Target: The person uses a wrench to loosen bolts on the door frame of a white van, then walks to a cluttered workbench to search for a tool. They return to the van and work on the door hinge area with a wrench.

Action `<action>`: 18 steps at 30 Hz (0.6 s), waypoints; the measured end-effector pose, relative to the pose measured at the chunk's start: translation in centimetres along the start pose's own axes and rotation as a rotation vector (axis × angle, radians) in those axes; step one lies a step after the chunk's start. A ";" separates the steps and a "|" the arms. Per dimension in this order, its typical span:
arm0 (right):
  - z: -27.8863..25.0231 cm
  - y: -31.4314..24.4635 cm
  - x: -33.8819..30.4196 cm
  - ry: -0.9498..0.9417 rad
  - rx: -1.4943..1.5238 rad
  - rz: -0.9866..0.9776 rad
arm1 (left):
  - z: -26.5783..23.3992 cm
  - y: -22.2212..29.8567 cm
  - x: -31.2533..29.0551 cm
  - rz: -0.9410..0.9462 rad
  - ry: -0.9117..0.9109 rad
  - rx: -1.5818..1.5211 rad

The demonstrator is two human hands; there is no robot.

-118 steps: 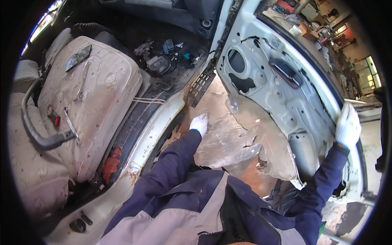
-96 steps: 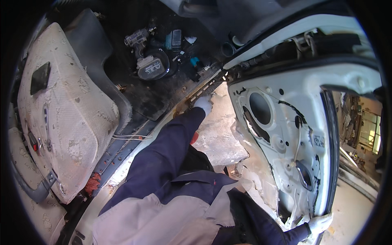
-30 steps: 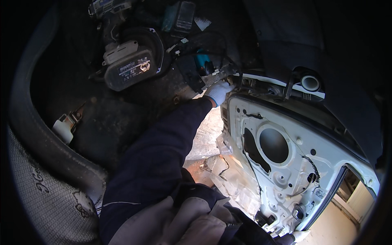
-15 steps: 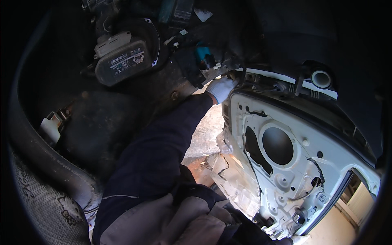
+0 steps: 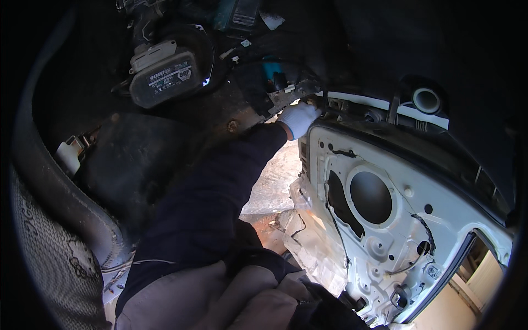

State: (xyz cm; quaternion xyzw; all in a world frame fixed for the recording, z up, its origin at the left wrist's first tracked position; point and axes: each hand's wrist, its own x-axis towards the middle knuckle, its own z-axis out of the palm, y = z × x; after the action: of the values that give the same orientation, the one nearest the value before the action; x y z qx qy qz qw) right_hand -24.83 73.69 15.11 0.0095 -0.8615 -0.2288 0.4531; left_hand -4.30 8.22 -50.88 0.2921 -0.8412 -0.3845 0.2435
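My left hand [image 5: 298, 119], in a white knit glove, reaches up into the gap at the hinge-side corner of a stripped white car door [image 5: 407, 190]. Its fingers look closed at the dark end of that gap, and what they hold is hidden. Of my right hand [image 5: 402, 326], only a pale sliver shows at the lower edge, against the door's bottom part; its fingers cannot be made out. The door's inner metal is bare, with a large round hole, smaller holes and loose wires. Clear plastic sheeting [image 5: 313, 242] hangs along its near edge.
A cordless power tool with a big battery pack [image 5: 165, 77] lies on the dark floor at the upper left. Small clips and a teal item [image 5: 272, 70] lie beyond it. A patterned seat cover [image 5: 52, 258] fills the lower left. A round-ended dark part [image 5: 426, 100] stands above the door.
The view has shifted slightly. My left hand stays in the same gap at the door's corner, and less of my right hand shows at the lower edge.
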 end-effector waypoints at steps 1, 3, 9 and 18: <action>0.0 0.2 0.0 0.000 -0.002 -0.004 | 0.1 0.0 -0.1 -0.032 -0.029 -0.022; 0.0 0.6 -0.1 -0.005 -0.003 -0.009 | 0.0 -0.4 -0.1 -0.047 -0.057 -0.045; 0.5 1.6 0.4 -0.021 -0.038 -0.039 | -2.0 1.5 1.3 -0.135 -0.268 0.039; -0.2 2.9 0.0 -0.061 -0.171 -0.060 | -8.1 3.7 2.9 -0.078 -0.425 0.157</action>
State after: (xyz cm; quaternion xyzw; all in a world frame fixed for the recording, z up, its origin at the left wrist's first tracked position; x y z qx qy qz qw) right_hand -24.16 76.18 16.36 -0.0106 -0.8515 -0.3154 0.4188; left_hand -2.34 4.08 -42.66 0.2551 -0.8889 -0.3798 0.0222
